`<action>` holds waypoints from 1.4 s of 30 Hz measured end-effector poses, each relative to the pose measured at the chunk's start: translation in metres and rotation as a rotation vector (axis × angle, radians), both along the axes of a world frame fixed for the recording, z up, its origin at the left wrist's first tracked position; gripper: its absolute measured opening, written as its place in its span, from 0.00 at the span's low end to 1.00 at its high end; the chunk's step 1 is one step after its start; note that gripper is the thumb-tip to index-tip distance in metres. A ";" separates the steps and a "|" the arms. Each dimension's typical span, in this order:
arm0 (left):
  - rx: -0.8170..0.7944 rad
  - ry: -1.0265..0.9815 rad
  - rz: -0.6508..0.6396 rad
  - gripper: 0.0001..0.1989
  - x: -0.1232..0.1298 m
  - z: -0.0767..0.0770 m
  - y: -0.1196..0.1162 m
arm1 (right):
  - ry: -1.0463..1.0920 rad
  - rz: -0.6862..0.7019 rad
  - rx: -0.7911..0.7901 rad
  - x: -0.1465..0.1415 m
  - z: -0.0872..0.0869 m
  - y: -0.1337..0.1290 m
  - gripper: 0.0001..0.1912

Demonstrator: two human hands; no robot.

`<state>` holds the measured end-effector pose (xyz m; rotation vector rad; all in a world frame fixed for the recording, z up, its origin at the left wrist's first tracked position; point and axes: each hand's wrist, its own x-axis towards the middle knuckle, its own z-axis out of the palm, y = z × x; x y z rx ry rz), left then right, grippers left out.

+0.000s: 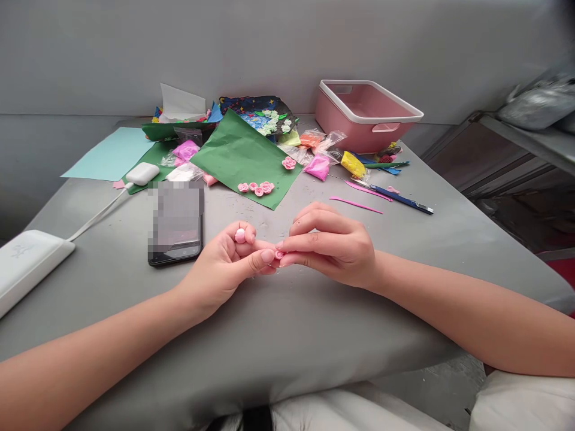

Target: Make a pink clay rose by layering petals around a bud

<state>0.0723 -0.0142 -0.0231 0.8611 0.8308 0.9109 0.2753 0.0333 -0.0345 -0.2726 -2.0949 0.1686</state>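
Nearer me than the green paper (245, 157), my left grip (228, 257) and right grip (336, 245) both pinch a small pink roll (279, 255); overpressing might flatten it, and uncurling a left finger might drop the pink ball (240, 235).

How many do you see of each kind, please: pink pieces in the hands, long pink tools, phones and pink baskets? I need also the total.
Pink pieces: 2 (ball in the left hand; small piece between it and the right hand)
Long pink tools: 2
Phone: 1
Pink basket: 1
Total: 6
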 end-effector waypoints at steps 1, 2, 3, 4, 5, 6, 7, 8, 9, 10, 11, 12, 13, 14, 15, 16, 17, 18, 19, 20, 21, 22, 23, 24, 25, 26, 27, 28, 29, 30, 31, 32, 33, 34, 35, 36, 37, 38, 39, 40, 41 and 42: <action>-0.001 0.004 0.007 0.20 0.000 0.000 0.000 | 0.004 -0.001 0.003 0.000 0.000 0.000 0.03; -0.003 0.009 0.014 0.19 0.000 0.000 0.000 | 0.007 -0.001 0.004 0.000 0.000 0.000 0.03; -0.004 0.012 0.021 0.19 0.000 -0.001 0.000 | 0.010 -0.001 0.003 0.000 0.001 0.000 0.03; -0.002 0.010 0.027 0.19 0.000 -0.001 -0.001 | 0.013 -0.001 -0.001 0.000 0.001 -0.001 0.03; 0.004 0.003 0.031 0.20 0.001 -0.001 -0.001 | 0.016 0.000 -0.007 0.000 0.001 -0.001 0.03; 0.014 -0.009 0.032 0.20 0.001 -0.001 -0.001 | 0.019 0.001 -0.014 0.000 0.001 -0.001 0.03; 0.027 -0.022 0.034 0.21 0.001 -0.001 -0.001 | 0.020 0.003 -0.023 0.000 0.002 -0.001 0.03; 0.038 -0.033 0.034 0.22 0.002 -0.001 -0.001 | 0.021 0.005 -0.029 0.000 0.002 -0.002 0.04; 0.049 -0.039 0.035 0.22 0.002 -0.001 -0.002 | 0.021 0.006 -0.032 0.000 0.002 -0.002 0.04; 0.056 -0.041 0.037 0.22 0.002 -0.001 -0.002 | 0.018 0.009 -0.035 0.000 0.002 -0.003 0.05; 0.059 -0.039 0.042 0.21 0.002 0.000 -0.002 | 0.015 0.014 -0.042 0.000 0.002 -0.003 0.05; 0.060 -0.033 0.051 0.21 0.001 0.000 -0.002 | 0.012 0.018 -0.055 0.000 0.002 -0.004 0.05; 0.058 -0.025 0.062 0.21 0.001 0.000 -0.003 | 0.011 0.021 -0.074 0.001 0.003 -0.004 0.05; 0.056 -0.016 0.074 0.22 0.001 0.000 -0.003 | 0.012 0.023 -0.094 0.001 0.003 -0.004 0.07; 0.053 -0.006 0.086 0.22 0.001 0.001 -0.003 | 0.015 0.023 -0.117 0.001 0.002 -0.004 0.10; 0.051 0.003 0.094 0.22 0.001 0.001 -0.002 | 0.022 0.023 -0.137 0.001 0.002 -0.004 0.13; 0.052 0.009 0.097 0.22 0.001 0.001 -0.002 | 0.031 0.021 -0.157 0.001 0.002 -0.004 0.16; 0.054 0.011 0.098 0.22 0.001 0.001 -0.002 | 0.041 0.018 -0.179 0.001 0.001 -0.004 0.16; 0.057 0.012 0.097 0.22 0.002 0.001 -0.002 | 0.053 0.015 -0.205 0.001 0.001 -0.004 0.16; 0.059 0.014 0.098 0.22 0.002 0.001 -0.002 | 0.064 0.006 -0.235 0.001 0.001 -0.004 0.15; 0.061 0.016 0.098 0.22 0.002 0.001 -0.002 | 0.073 -0.006 -0.267 0.001 0.001 -0.004 0.13; 0.062 0.019 0.100 0.22 0.002 0.000 -0.002 | 0.080 -0.020 -0.300 0.002 0.001 -0.004 0.10; 0.061 0.021 0.104 0.23 0.002 0.000 -0.002 | 0.085 -0.031 -0.334 0.002 0.001 -0.004 0.07; 0.059 0.023 0.105 0.23 0.002 0.000 -0.002 | 0.088 -0.037 -0.363 0.002 0.001 -0.004 0.04; 0.057 0.022 0.105 0.24 0.002 0.000 -0.001 | 0.091 -0.043 -0.385 0.002 0.002 -0.004 0.04; 0.055 0.020 0.103 0.24 0.002 -0.001 -0.001 | 0.096 -0.049 -0.403 0.002 0.002 -0.005 0.05; 0.051 0.016 0.100 0.24 0.002 -0.001 -0.001 | 0.104 -0.054 -0.417 0.002 0.002 -0.005 0.06; 0.048 0.012 0.098 0.24 0.002 -0.001 -0.001 | 0.113 -0.057 -0.431 0.002 0.002 -0.006 0.05; 0.047 0.008 0.097 0.24 0.002 -0.001 -0.001 | 0.124 -0.056 -0.443 0.002 0.002 -0.006 0.04; 0.047 0.004 0.096 0.24 0.001 -0.001 -0.001 | 0.134 -0.044 -0.459 0.001 0.002 -0.006 0.02; 0.047 0.002 0.095 0.24 0.002 -0.001 -0.001 | 0.144 -0.023 -0.477 0.001 0.001 -0.006 0.02; 0.048 0.002 0.092 0.24 0.002 0.000 -0.001 | 0.153 0.002 -0.494 0.000 0.001 -0.007 0.04; 0.049 0.004 0.089 0.24 0.002 0.000 -0.001 | 0.160 0.025 -0.508 0.000 0.001 -0.006 0.06; 0.047 0.006 0.084 0.23 0.002 0.001 -0.001 | 0.164 0.038 -0.520 0.000 0.000 -0.006 0.07; 0.044 0.008 0.080 0.23 0.002 0.001 -0.001 | 0.161 0.040 -0.529 0.000 0.001 -0.006 0.07; 0.041 0.010 0.079 0.24 0.002 0.001 -0.001 | 0.150 0.035 -0.531 0.001 0.001 -0.005 0.07; 0.038 0.013 0.081 0.24 0.002 0.001 -0.001 | 0.133 0.027 -0.520 0.001 0.002 -0.004 0.07; 0.035 0.017 0.084 0.24 0.002 0.002 -0.001 | 0.116 0.022 -0.499 0.002 0.002 -0.003 0.07; 0.033 0.022 0.086 0.24 0.002 0.001 0.000 | 0.102 0.022 -0.470 0.002 0.003 -0.003 0.08; 0.033 0.027 0.087 0.25 0.002 0.001 0.000 | 0.095 0.027 -0.436 0.002 0.004 -0.002 0.08; 0.033 0.031 0.087 0.24 0.002 0.001 0.000 | 0.094 0.033 -0.404 0.002 0.004 -0.001 0.06; 0.034 0.032 0.085 0.24 0.001 0.000 0.000 | 0.097 0.037 -0.377 0.002 0.004 -0.001 0.04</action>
